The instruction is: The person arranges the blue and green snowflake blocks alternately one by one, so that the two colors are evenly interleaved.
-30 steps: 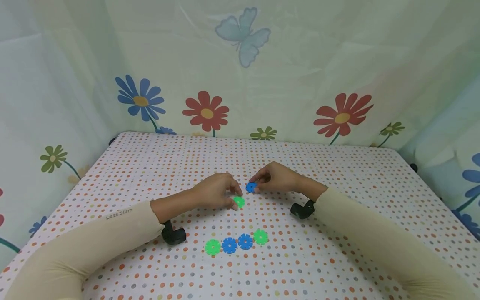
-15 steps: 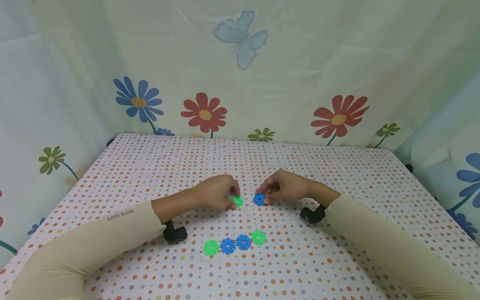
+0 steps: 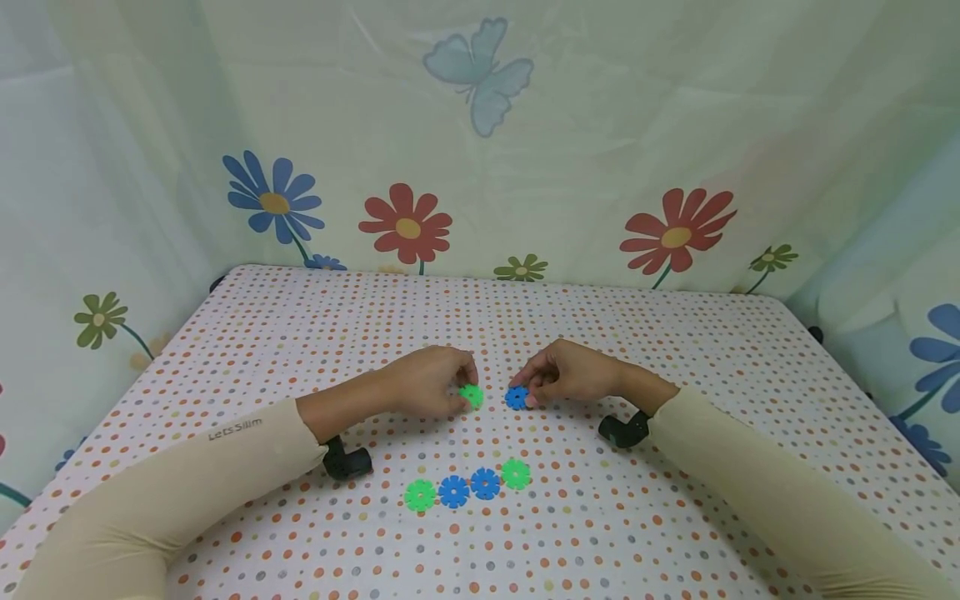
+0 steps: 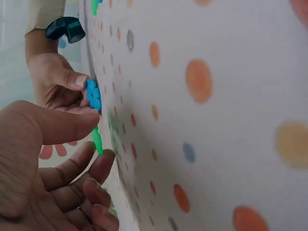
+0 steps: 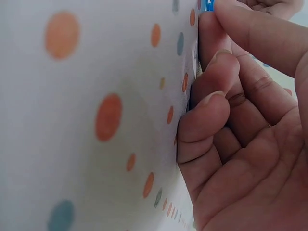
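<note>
A left hand pinches a green notched disc near the blue notched disc a right hand pinches, apparently positioning both; next likely calls for steady slot alignment.

The held green notched disc and blue notched disc look like smooth moulded plastic to me, as does the row of four similar discs. The dotted bench cover is smooth and matt. The flower-printed curtain has a faint sheen and soft creases; the beige sleeves look like matt, stretchy cloth, the wrist cameras dark hard plastic.
</note>
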`<state>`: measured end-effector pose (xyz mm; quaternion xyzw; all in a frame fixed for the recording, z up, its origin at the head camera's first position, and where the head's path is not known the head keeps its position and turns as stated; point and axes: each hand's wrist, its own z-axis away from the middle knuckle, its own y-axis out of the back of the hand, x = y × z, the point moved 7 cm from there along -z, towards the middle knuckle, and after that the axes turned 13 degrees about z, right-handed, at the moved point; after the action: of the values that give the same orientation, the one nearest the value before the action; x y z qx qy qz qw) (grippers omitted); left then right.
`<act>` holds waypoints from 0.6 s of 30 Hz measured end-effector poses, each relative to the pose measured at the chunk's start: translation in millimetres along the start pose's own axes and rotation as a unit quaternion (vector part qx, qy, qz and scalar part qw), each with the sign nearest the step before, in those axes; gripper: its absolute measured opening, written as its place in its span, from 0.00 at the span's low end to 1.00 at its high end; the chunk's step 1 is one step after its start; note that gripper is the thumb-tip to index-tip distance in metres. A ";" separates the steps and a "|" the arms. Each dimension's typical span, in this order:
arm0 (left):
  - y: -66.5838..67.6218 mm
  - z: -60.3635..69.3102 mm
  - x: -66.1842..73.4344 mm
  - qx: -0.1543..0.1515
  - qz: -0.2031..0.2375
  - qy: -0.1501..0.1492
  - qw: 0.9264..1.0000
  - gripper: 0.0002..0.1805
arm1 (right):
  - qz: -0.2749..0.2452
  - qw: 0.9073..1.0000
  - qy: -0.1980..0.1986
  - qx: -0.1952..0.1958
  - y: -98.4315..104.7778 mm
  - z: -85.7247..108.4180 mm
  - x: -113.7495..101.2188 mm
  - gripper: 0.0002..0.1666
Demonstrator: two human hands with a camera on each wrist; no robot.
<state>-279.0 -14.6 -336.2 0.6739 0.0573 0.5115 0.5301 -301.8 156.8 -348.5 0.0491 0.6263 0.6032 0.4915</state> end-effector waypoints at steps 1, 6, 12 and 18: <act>1.6 0.7 0.3 0.003 0.003 0.001 1.000 0.13 | -0.001 1.000 -0.001 0.000 -0.1 -0.1 0.1 0.16; 7.9 4.4 -0.7 0.014 0.009 0.010 1.000 0.13 | -0.006 1.000 -0.005 -0.001 -0.6 -0.6 1.1 0.16; 16.3 7.2 -11.2 0.036 0.014 0.023 0.999 0.12 | -0.005 1.000 -0.002 0.001 -0.7 -0.3 1.4 0.16; 24.6 7.7 -19.3 0.061 0.021 0.017 0.998 0.07 | -0.003 1.000 0.005 0.005 -0.3 0.2 1.5 0.16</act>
<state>-293.8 -42.2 -328.6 0.6975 0.0832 0.5289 0.4762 -302.2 157.8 -349.6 0.0464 0.6322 0.5986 0.4897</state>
